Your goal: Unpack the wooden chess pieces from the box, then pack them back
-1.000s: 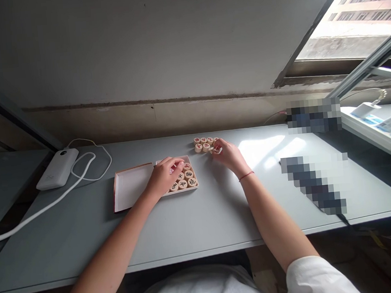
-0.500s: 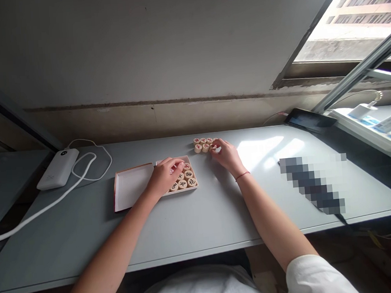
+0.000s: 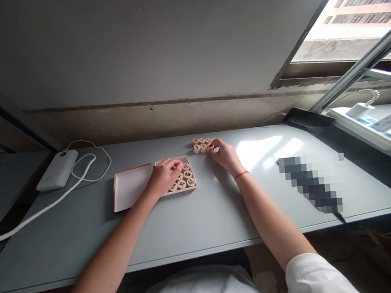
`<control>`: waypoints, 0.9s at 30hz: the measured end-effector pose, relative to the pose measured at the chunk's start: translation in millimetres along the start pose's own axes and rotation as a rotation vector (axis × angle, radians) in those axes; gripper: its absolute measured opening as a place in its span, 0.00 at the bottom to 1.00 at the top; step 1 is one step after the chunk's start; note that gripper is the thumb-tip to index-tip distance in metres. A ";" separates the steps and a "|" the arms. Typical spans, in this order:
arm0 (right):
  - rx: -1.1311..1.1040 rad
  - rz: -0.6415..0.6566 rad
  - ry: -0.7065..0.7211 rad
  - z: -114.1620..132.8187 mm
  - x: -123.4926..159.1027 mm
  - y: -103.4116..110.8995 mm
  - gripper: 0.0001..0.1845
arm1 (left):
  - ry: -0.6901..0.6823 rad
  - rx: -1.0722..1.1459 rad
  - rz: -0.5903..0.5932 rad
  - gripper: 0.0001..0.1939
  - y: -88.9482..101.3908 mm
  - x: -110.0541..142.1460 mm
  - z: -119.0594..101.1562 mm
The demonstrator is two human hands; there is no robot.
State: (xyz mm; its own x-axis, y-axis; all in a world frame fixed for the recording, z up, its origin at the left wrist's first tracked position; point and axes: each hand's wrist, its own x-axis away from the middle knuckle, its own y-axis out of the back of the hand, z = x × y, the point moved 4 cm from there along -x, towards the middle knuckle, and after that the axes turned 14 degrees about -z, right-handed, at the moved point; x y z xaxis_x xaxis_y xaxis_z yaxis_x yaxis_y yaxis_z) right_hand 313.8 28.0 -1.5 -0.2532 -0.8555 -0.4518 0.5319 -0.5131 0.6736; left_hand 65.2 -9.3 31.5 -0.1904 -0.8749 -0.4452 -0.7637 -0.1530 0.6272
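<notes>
On the grey table lies a shallow box (image 3: 193,187) holding several round wooden chess pieces (image 3: 185,179) with red and black characters. My left hand (image 3: 164,176) rests on that box with its fingers curled over the pieces, and I cannot see whether it grips one. Beside it lies the box's open lid (image 3: 130,186), with nothing in it. Farther back, a small cluster of loose chess pieces (image 3: 200,144) sits on the table. My right hand (image 3: 225,155) has its fingertips pinched together at the right end of that cluster, on a piece.
A white power bank (image 3: 57,169) with a looping white cable (image 3: 50,202) sits at the back left. A dark phone (image 3: 306,119) leans at the back right, a blurred dark object (image 3: 311,184) lies on the right of the table, and white devices (image 3: 378,123) stand beyond it.
My right hand has moved slightly back and left, setting the piece it held down at the right end of the loose cluster. The left hand has stayed on the box.
</notes>
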 end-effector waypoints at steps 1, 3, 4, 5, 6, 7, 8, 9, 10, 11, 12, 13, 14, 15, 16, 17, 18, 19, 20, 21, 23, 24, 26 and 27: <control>0.011 -0.006 0.000 1.8 -0.2 1.9 0.12 | -0.008 -0.010 -0.005 0.15 0.0 0.1 0.5; 0.028 -0.041 0.015 9.2 -0.6 7.3 0.13 | -0.033 -0.054 -0.014 0.15 -0.4 0.0 1.5; 0.022 -0.055 0.030 15.0 -0.4 9.9 0.14 | -0.042 -0.093 -0.015 0.15 -1.0 -0.2 1.9; 0.001 -0.050 0.048 22.0 0.5 11.3 0.14 | -0.048 -0.141 -0.009 0.14 -2.1 -0.5 2.2; -0.037 -0.015 0.065 29.9 2.2 11.1 0.13 | -0.047 -0.196 0.003 0.14 -3.7 -0.8 2.3; -0.089 0.052 0.079 38.2 4.8 9.1 0.12 | -0.044 -0.252 0.023 0.15 -5.7 -1.2 2.1; -0.148 0.138 0.088 46.5 8.4 5.7 0.12 | -0.042 -0.304 0.047 0.15 -8.0 -1.5 1.5; -0.207 0.232 0.096 54.4 12.8 1.5 0.12 | -0.043 -0.349 0.073 0.16 -10.6 -1.8 0.3; -0.258 0.319 0.103 61.5 17.4 -2.7 0.13 | -0.045 -0.384 0.100 0.16 -13.3 -1.9 -1.2; -0.295 0.389 0.112 67.3 21.7 -6.5 0.13 | -0.045 -0.410 0.125 0.17 -16.0 -2.0 -2.9; -0.315 0.438 0.124 71.9 25.4 -9.6 0.14 | -0.042 -0.428 0.146 0.17 -18.6 -2.0 -4.5; -0.320 0.471 0.134 75.0 28.2 -12.1 0.14 | -0.036 -0.437 0.162 0.18 -20.9 -2.0 -6.0; -0.316 0.491 0.139 76.9 30.1 -13.9 0.14 | -0.026 -0.438 0.171 0.18 -22.9 -2.0 -7.3; -0.309 0.504 0.139 77.8 31.2 -14.9 0.14 | -0.016 -0.428 0.172 0.18 -24.5 -2.2 -8.5; -0.302 0.512 0.135 78.0 31.7 -15.3 0.14 | -0.006 -0.408 0.167 0.17 -25.6 -2.4 -9.5; -0.301 0.519 0.128 78.0 31.7 -15.1 0.14 | 0.004 -0.380 0.158 0.16 -26.4 -2.6 -10.2; -0.305 0.526 0.120 77.8 31.3 -14.3 0.14 | 0.016 -0.346 0.149 0.14 -26.9 -2.9 -10.6; -0.311 0.534 0.108 77.6 30.8 -13.2 0.15 | 0.029 -0.308 0.140 0.12 -27.0 -3.1 -10.6; -0.319 0.545 0.094 77.3 30.2 -11.8 0.15 | 0.039 -0.272 0.130 0.10 -26.6 -3.3 -10.5; -0.329 0.557 0.078 77.1 29.6 -10.3 0.15 | 0.047 -0.238 0.112 0.08 -25.4 -3.5 -10.4; -0.365 0.571 0.055 77.4 28.2 -6.4 0.16 | 0.058 -0.171 0.052 0.06 -20.5 -4.1 -10.5; -0.393 0.574 0.053 78.1 27.6 -4.4 0.16 | 0.064 -0.128 0.015 0.05 -17.2 -4.4 -10.9; -0.472 0.579 0.060 80.6 26.9 -1.2 0.16 | 0.089 -0.026 -0.043 0.05 -10.7 -4.6 -12.0; -0.518 0.579 0.060 82.0 26.8 -0.3 0.16 | 0.111 0.027 -0.057 0.05 -8.3 -4.4 -12.5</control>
State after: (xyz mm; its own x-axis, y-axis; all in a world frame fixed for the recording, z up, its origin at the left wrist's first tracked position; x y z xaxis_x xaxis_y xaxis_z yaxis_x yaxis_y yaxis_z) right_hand 240.6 -0.5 34.1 0.2160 -0.9645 -0.1521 0.8796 0.1246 0.4592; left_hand 80.1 -9.9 36.2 -0.0779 -0.9107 -0.4056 -0.7877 -0.1932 0.5850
